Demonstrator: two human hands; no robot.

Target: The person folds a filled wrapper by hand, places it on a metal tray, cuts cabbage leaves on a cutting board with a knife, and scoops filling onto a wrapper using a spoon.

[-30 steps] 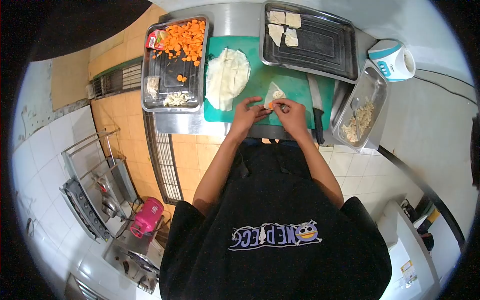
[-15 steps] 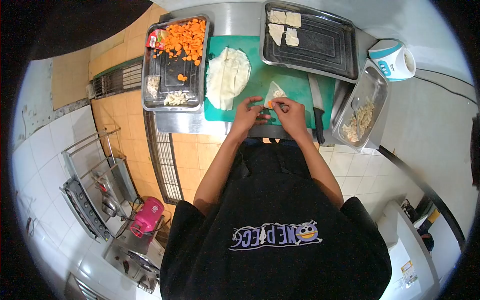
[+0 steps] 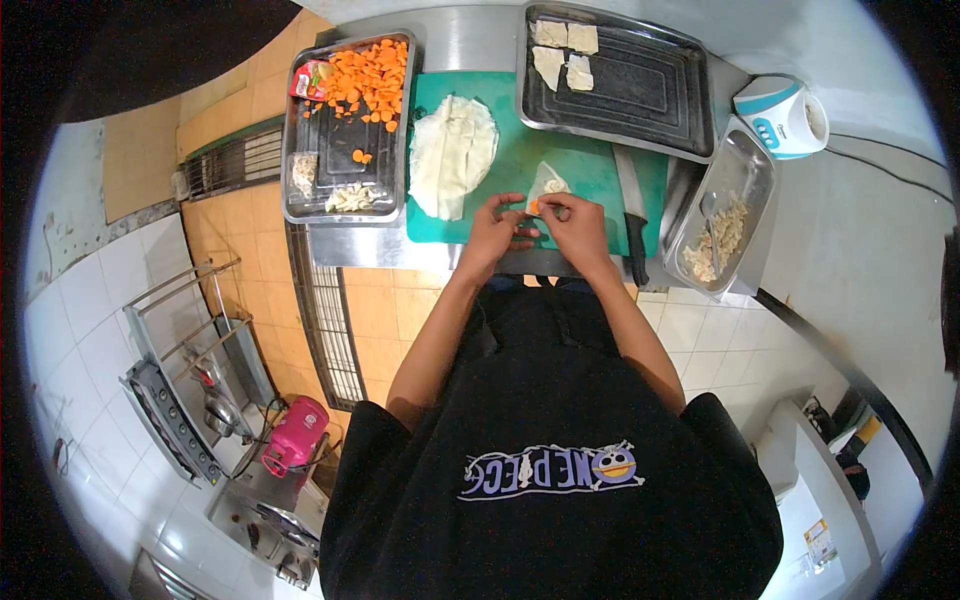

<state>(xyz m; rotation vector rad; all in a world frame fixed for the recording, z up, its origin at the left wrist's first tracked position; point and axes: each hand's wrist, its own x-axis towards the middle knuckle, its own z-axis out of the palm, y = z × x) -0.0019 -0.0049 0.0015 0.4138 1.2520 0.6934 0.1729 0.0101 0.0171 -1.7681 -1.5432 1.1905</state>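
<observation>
A small pale piece of wrapper [image 3: 545, 178] lies on the green cutting board [image 3: 585, 160], with a little whitish filling on it. At its near end sits an orange carrot slice [image 3: 534, 207], pinched at its edge by the fingertips of my right hand [image 3: 578, 228]. Just left of the wrapper, my left hand [image 3: 493, 235] hovers with fingers apart and nothing visible in them. Farther left on the board is a round stack of pale wrapper sheets [image 3: 452, 158]. A knife [image 3: 630, 200] with a black handle rests right of my right hand.
At the left, a metal tray [image 3: 330, 135] holds carrot slices [image 3: 372, 80], a red packet [image 3: 310, 80] and pale chopped bits. A dark tray [image 3: 640, 90] behind the board carries several wrapper pieces. On the right stand a container of filling [image 3: 722, 240] with a spoon and a white-blue appliance [image 3: 785, 115].
The view has shifted very slightly. Both hands stay in nearly the same place around the wrapper, with the right fingers still at the carrot slice.
</observation>
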